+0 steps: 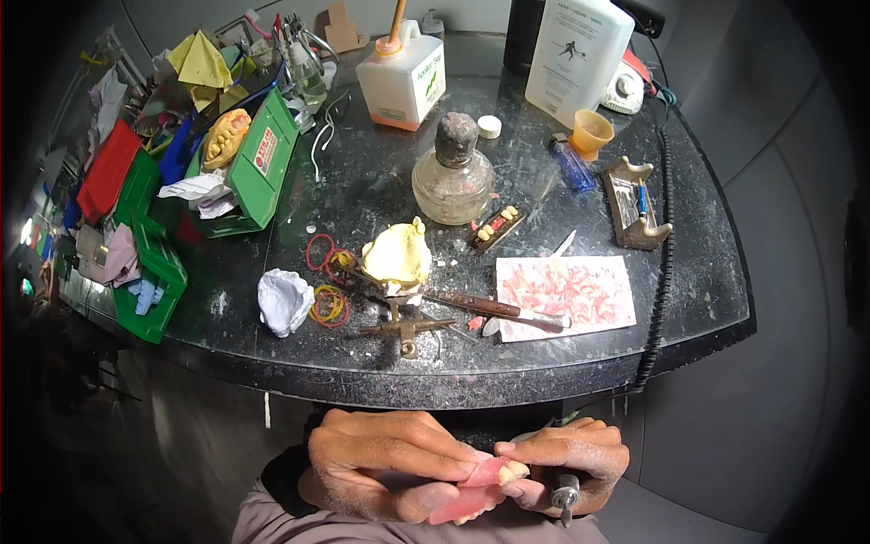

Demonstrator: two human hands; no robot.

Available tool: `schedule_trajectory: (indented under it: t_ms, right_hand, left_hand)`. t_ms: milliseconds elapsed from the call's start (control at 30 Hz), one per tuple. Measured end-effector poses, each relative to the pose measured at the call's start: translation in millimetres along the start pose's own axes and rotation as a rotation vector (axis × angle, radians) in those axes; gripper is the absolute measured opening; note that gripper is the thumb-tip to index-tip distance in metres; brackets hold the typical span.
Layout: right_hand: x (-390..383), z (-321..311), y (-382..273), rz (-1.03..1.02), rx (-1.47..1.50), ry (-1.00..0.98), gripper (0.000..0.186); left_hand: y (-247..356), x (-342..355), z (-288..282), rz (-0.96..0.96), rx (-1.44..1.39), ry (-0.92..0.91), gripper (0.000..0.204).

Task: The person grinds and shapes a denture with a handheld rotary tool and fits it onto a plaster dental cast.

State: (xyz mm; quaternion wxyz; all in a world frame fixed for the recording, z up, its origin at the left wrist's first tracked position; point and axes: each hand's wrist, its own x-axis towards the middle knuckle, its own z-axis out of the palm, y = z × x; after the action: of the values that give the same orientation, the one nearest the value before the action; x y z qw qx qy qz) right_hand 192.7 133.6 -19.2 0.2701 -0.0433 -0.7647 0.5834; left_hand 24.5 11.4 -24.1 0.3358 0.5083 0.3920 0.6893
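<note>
Holds pink denture (489,472) clamped in left hand (390,458), before near side of table (362,181); grips grinding tool (565,495) firmly with right hand (584,458). Apparently checks shape; for next grinding, probably calls for steady support.

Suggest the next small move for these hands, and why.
Probably turn the right hand so that the slim, silver metal handpiece aims at the pink, curved denture with cream teeth. The left hand grips the denture, while the handpiece sits in the right hand beside it, its tip pointing down, clear of the denture.
</note>
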Motion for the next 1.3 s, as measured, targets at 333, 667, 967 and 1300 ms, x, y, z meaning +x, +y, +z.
schedule_trajectory:
  t_ms: [333, 667, 967, 1300]
  right_hand:
    - [2.1, -1.8, -2.9, 0.024, 0.049, -0.002, 0.023]
    - [9.2, 11.2, -12.3, 0.096, -0.410, 0.129, 0.032]
    - [12.1, 26.6, -6.9, 0.199, -0.453, 0.114, 0.046]
    - [14.0, 21.8, -7.6, 0.206, -0.500, -0.005, 0.045]
  left_hand:
    - [-12.8, 14.6, 7.0, 0.345, -0.004, -0.167, 0.054]
    - [2.0, 2.9, 7.0, 0.058, 0.151, -0.022, 0.050]
    - [-9.1, -7.1, 1.9, 0.059, 0.312, 0.018, 0.052]
    - [-0.9, 1.7, 8.1, 0.090, 0.298, 0.025, 0.053]
